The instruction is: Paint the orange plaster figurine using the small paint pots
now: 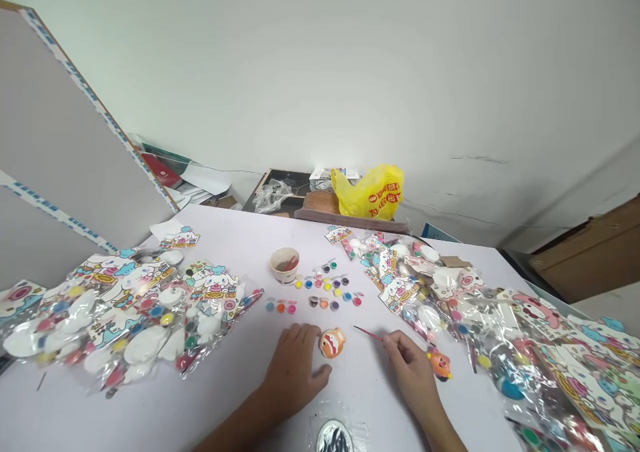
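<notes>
My right hand [410, 362] pinches a thin red paintbrush [371, 334], its dark tip pointing left over the white table. My left hand [299, 367] rests beside a small orange-and-white painted figurine [332, 343], thumb spread from the fingers, without a grip on it. Just right of my right hand lies another orange figurine [441, 364] with yellow and dark parts. Beyond the hands stand several small paint pots [324, 303] in many colours. A paper cup [284, 265] behind them contains a red stick-like item and liquid.
Clear bags of white figurines and paints [145, 319] cover the table's left side. More such bags [500, 319] are heaped on the right. A round shiny object [335, 437] sits at the near edge. Behind the table are a yellow plastic bag [370, 195] and a grey partition [65, 119].
</notes>
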`<action>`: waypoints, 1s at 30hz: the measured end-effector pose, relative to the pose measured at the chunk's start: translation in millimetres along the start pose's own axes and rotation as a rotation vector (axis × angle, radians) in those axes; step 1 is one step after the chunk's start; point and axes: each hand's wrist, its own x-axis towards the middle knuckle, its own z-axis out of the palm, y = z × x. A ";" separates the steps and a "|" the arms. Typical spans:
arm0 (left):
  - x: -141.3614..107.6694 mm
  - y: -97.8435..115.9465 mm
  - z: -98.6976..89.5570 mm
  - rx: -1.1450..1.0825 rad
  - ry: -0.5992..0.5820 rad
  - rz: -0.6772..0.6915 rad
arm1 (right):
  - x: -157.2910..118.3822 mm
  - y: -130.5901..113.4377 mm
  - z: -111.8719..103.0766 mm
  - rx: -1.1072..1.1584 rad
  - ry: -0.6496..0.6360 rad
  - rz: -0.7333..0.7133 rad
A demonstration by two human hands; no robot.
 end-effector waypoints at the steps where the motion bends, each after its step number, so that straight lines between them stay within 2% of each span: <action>1: 0.9 0.3 -0.6 -0.006 -0.005 -0.004 | -0.2 0.1 1.2 -0.001 -0.008 0.008; 11: 13.2 -4.5 -4.6 -0.052 -0.057 0.037 | -2.3 -7.3 5.2 0.020 -0.091 0.027; 19: 14.0 -7.6 -2.4 -0.065 -0.080 0.059 | -1.8 -4.3 -4.7 0.020 -0.192 0.025; 25: 14.8 -7.8 -3.2 -0.053 -0.067 0.074 | -3.2 -7.4 -2.4 0.024 -0.205 0.045; 30: 15.0 -7.2 -4.2 -0.045 -0.089 0.071 | -3.9 -9.7 -1.3 0.012 -0.144 0.044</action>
